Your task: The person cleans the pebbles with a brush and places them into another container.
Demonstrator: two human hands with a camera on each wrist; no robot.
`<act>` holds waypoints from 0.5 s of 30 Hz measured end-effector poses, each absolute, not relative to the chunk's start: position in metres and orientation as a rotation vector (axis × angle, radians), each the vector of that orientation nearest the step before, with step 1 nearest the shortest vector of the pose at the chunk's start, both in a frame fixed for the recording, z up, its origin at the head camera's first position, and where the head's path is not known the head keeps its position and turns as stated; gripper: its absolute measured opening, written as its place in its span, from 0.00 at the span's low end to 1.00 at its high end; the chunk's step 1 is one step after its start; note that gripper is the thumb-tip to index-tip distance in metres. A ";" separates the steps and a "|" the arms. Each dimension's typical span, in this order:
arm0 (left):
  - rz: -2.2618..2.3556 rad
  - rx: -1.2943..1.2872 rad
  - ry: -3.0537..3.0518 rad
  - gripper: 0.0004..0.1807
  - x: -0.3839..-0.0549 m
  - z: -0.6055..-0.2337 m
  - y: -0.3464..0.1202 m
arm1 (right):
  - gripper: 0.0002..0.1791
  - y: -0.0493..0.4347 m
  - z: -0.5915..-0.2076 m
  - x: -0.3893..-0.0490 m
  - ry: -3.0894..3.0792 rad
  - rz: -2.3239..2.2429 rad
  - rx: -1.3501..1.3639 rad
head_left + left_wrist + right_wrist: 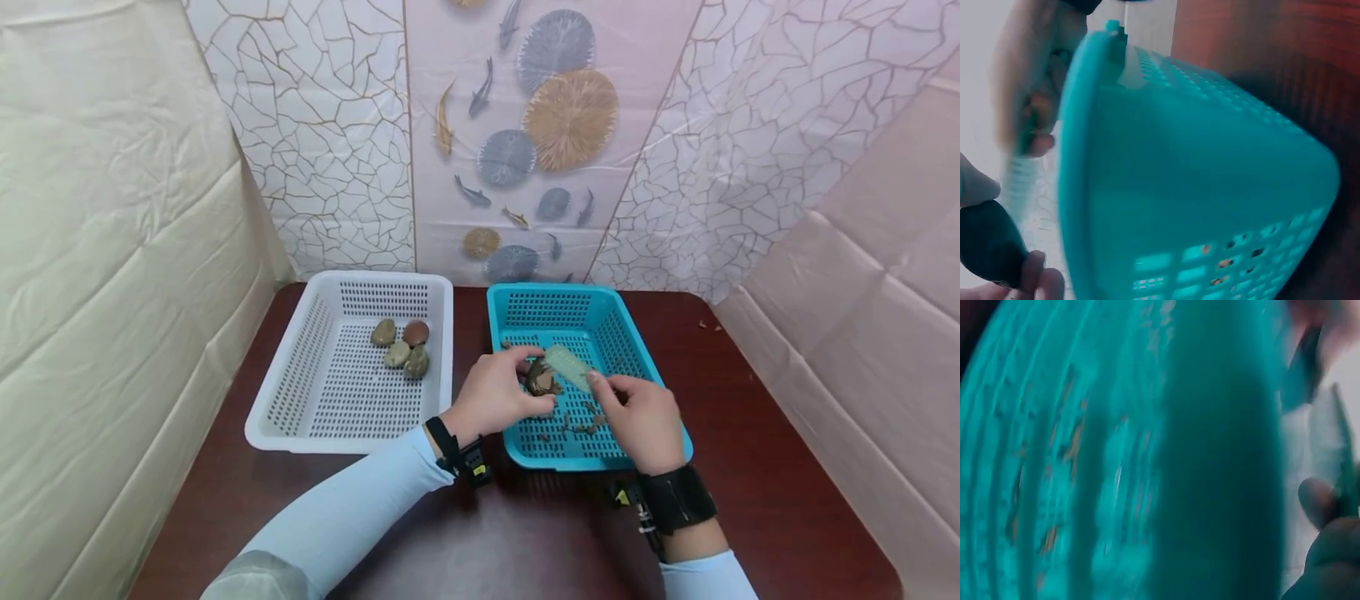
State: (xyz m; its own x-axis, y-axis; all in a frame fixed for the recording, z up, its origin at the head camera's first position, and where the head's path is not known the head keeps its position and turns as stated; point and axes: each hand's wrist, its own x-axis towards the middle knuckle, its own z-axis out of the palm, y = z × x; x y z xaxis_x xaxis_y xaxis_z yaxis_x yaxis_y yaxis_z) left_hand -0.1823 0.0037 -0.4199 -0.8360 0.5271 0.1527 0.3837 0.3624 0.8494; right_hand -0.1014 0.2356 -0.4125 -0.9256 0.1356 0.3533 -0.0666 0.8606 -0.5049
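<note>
My left hand [501,390] holds a dark, mud-caked stone [537,379] between thumb and fingers, over the blue basket [517,457]. In the left wrist view the stone [988,244] shows a smooth dark side. My right hand [648,421] pinches one end of a pale green brush [567,368], whose other end points at the stone and lies close to it. Motion blurs the brush [1333,434] in the right wrist view. Brown crumbs of dirt [596,418] are scattered on the basket's slotted floor beneath both hands.
To the left stands a white slotted basket [288,443] holding several stones [397,354] grouped toward its right side. Both baskets sit on a dark red-brown table [750,467]. A few brown crumbs [716,327] lie at its far right. Cloth walls [322,150] enclose the back and sides.
</note>
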 end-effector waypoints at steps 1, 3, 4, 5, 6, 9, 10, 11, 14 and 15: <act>1.468 0.827 2.476 0.36 -0.183 -0.420 0.003 | 0.24 0.240 -0.415 -0.102 -2.655 0.711 -0.078; 1.460 0.817 2.481 0.35 -0.184 -0.421 0.002 | 0.23 0.245 -0.415 -0.102 -2.629 0.671 -0.118; 1.456 0.816 2.485 0.34 -0.184 -0.422 0.001 | 0.22 0.244 -0.414 -0.100 -2.609 0.671 -0.119; 1.448 0.814 2.491 0.35 -0.185 -0.422 0.000 | 0.21 0.242 -0.412 -0.098 -2.587 0.702 -0.102; 1.440 0.811 2.498 0.34 -0.186 -0.422 0.000 | 0.21 0.240 -0.410 -0.097 -2.565 0.749 -0.068; 1.418 0.816 2.510 0.35 -0.187 -0.421 0.000 | 0.20 0.229 -0.405 -0.095 -2.548 0.880 0.045; 1.409 0.821 2.511 0.36 -0.188 -0.421 0.001 | 0.20 0.225 -0.404 -0.094 -2.563 0.915 0.079; 1.400 0.827 2.513 0.36 -0.188 -0.421 0.002 | 0.20 0.223 -0.403 -0.094 -2.585 0.936 0.104; 1.382 0.840 2.526 0.36 -0.189 -0.420 0.003 | 0.20 0.223 -0.403 -0.095 -2.653 0.912 0.104; 1.382 0.836 2.530 0.36 -0.189 -0.421 0.003 | 0.20 0.226 -0.404 -0.096 -2.670 0.871 0.084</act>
